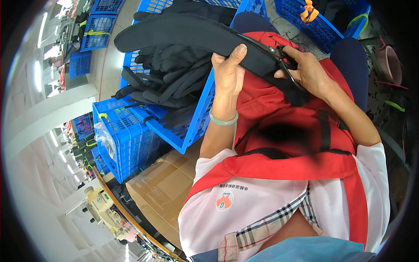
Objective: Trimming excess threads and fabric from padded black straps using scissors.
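A long, curved black padded strip [174, 37] stretches across the top of the view, its rounded end out over a crate at the left. My left hand [229, 72] pinches it near the middle, thumb on top. In my right hand [307, 72] is a pair of scissors [286, 67] with dark handles, its blades lying along the strip's upper edge. The fingers partly cover the handles. Below both hands, a red apron [273, 98] covers my lap. A dark blur hides part of it.
A tilted blue crate [198, 118] full of black strips [168, 83] stands left of my hands. Another blue crate [135, 139] and a cardboard box [163, 187] are below it. At the upper right are a blue crate [321, 32] with an orange tie and a pink basket [388, 65].
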A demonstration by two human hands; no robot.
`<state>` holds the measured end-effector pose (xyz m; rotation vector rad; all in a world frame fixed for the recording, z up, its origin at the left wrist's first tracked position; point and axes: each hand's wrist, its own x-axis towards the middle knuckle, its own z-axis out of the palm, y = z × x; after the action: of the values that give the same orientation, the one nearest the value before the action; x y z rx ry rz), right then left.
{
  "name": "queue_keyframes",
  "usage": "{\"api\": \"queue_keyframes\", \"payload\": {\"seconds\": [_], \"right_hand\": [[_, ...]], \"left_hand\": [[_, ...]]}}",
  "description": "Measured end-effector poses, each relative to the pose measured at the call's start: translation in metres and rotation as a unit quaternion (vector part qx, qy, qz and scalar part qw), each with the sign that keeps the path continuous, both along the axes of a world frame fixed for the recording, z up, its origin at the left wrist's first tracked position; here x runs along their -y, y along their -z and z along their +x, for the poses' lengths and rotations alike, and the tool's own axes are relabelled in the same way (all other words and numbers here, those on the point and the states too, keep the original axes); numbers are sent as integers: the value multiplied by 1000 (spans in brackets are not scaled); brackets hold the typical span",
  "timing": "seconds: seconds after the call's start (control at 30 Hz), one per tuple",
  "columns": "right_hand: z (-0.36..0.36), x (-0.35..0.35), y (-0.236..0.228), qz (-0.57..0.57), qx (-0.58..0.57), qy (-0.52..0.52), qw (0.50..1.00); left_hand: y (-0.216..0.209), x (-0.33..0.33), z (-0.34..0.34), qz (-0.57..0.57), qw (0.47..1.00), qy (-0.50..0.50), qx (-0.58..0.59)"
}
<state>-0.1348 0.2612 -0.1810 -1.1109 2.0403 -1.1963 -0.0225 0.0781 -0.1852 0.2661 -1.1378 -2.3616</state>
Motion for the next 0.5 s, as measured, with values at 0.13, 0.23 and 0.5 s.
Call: {"api": "queue_keyframes", "payload": {"seconds": [0.13,0.23,0.5], "right_hand": [[1,1,-1,-12,-37,6,999],[-1,1,2,7,27,5,1000],[2,2,15,-41,3,1,999]], "left_hand": [[3,-1,1,7,1000,3,6],[6,-4,2,-5,1000,1,1],[-20,12,0,-53,998,-20,0]]}}
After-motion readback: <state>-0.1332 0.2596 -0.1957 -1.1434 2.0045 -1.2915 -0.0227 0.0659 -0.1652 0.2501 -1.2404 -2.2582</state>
